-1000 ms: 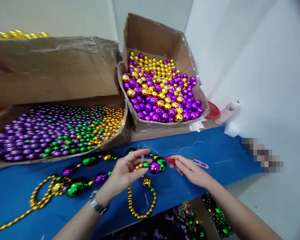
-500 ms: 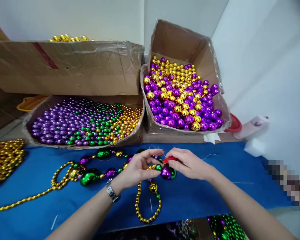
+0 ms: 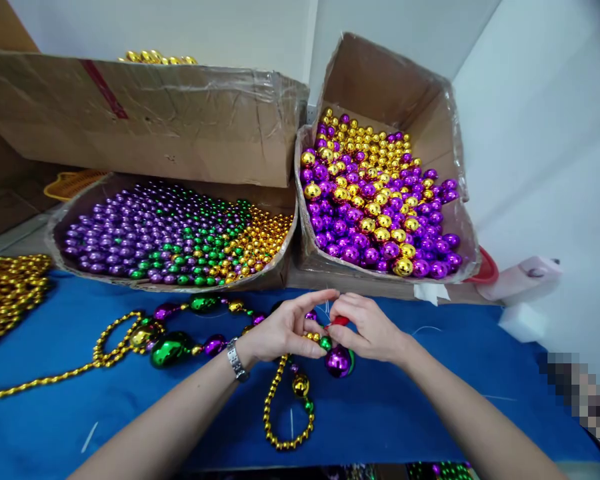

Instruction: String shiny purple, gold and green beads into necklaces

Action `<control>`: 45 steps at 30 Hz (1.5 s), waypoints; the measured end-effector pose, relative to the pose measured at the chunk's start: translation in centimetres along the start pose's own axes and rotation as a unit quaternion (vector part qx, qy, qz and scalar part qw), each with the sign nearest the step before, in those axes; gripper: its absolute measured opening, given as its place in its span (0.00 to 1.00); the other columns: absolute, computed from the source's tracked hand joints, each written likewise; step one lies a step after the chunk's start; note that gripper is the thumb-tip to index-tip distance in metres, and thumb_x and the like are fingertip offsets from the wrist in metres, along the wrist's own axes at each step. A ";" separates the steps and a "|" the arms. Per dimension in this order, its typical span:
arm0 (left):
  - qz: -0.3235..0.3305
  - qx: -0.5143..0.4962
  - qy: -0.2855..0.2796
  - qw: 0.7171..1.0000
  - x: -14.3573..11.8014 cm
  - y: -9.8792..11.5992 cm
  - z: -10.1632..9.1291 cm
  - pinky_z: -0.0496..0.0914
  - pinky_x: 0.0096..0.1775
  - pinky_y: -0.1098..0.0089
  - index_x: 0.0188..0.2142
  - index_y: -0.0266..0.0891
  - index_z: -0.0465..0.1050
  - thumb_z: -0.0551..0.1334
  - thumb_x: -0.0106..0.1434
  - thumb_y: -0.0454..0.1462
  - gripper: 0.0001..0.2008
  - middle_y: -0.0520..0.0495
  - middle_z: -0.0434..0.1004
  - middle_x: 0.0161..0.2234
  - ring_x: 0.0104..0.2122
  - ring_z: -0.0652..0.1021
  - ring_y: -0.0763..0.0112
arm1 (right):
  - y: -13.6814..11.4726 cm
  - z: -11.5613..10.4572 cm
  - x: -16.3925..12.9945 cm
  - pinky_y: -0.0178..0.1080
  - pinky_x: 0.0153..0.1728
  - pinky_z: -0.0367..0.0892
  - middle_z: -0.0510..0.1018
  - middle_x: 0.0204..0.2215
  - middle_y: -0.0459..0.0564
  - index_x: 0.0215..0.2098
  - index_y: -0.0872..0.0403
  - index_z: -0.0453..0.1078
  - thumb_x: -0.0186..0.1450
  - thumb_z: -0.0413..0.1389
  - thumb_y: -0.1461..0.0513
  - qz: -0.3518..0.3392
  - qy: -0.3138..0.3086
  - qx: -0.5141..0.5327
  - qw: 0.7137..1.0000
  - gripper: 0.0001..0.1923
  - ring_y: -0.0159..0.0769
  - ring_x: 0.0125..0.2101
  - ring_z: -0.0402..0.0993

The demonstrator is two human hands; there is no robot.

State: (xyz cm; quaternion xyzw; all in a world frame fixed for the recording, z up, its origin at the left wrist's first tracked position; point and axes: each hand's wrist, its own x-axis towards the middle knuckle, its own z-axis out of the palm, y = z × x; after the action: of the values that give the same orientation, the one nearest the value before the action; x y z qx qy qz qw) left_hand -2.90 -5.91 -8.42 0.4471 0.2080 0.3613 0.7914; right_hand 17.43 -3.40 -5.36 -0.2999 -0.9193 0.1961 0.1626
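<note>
From my remote seat I see both hands meeting above the blue cloth [image 3: 430, 400], just in front of the boxes. My left hand [image 3: 285, 330] has thumb and fingers pinched together on the bead necklace [image 3: 280, 400] where the small gold and green beads run, the forefinger stretched out towards the other hand. My right hand [image 3: 367, 330] is closed round a small red tool [image 3: 341, 321], its tip showing between the two hands, touching the same spot on the strand. A large purple bead [image 3: 338, 361] hangs from the strand just beneath the right fingers, and the rest of the necklace trails left across the cloth, past a big green bead [image 3: 171, 349], and loops down towards me. Behind the hands stand a shallow carton of small beads [image 3: 175, 237] in purple, green and gold, and a taller carton of larger purple and gold balls [image 3: 375, 193]. White walls close in the corner.
</note>
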 end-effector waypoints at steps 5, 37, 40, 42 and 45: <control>-0.004 -0.017 -0.013 1.000 0.6 0.0 -0.3 0.71 0.29 0.76 0.59 0.49 0.58 0.69 0.47 0.25 0.42 0.38 0.54 0.62 0.35 0.76 0.72 | 0.5 0.0 0.2 0.37 0.33 0.59 0.71 0.27 0.47 0.29 0.53 0.65 0.68 0.45 0.56 -0.009 -0.003 0.003 1.000 0.14 0.35 0.30 0.65; 0.107 0.136 0.093 0.981 -0.6 3.6 4.3 0.74 0.40 0.67 0.62 0.40 0.51 0.67 0.54 0.31 0.40 0.39 0.74 0.45 0.44 0.76 0.60 | 0.7 2.3 -11.3 0.45 0.37 0.63 0.73 0.35 0.54 0.43 0.52 0.65 0.69 0.47 0.56 0.212 0.155 -0.108 0.959 0.11 0.44 0.38 0.67; 0.180 0.178 0.126 0.959 -0.3 5.3 6.4 0.76 0.39 0.68 0.61 0.41 0.54 0.67 0.53 0.31 0.37 0.38 0.66 0.54 0.44 0.75 0.60 | 0.6 5.5 -14.6 0.48 0.35 0.64 0.73 0.32 0.54 0.37 0.52 0.68 0.67 0.50 0.54 0.264 0.167 -0.112 0.943 0.10 0.47 0.35 0.68; 0.235 0.201 0.141 0.940 0.1 6.3 7.9 0.76 0.37 0.70 0.59 0.43 0.59 0.67 0.53 0.31 0.35 0.40 0.58 0.60 0.43 0.76 0.63 | -0.3 6.5 -15.2 0.51 0.37 0.64 0.74 0.34 0.55 0.36 0.52 0.69 0.65 0.52 0.54 0.276 0.177 -0.101 0.939 0.10 0.49 0.36 0.68; 0.307 0.233 0.164 0.908 0.7 7.8 10.0 0.76 0.35 0.73 0.57 0.45 0.62 0.68 0.53 0.32 0.32 0.44 0.56 0.61 0.40 0.76 0.67 | -3.0 6.1 -13.7 0.50 0.43 0.64 0.73 0.41 0.55 0.43 0.51 0.68 0.67 0.50 0.57 0.263 0.197 -0.064 0.942 0.10 0.47 0.43 0.68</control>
State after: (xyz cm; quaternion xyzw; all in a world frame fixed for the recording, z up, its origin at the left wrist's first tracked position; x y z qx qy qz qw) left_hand 1.04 -8.32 3.42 0.5950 0.2659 0.5957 0.4694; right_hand 23.92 -15.61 -11.77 -0.5735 -0.7678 0.1098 0.2637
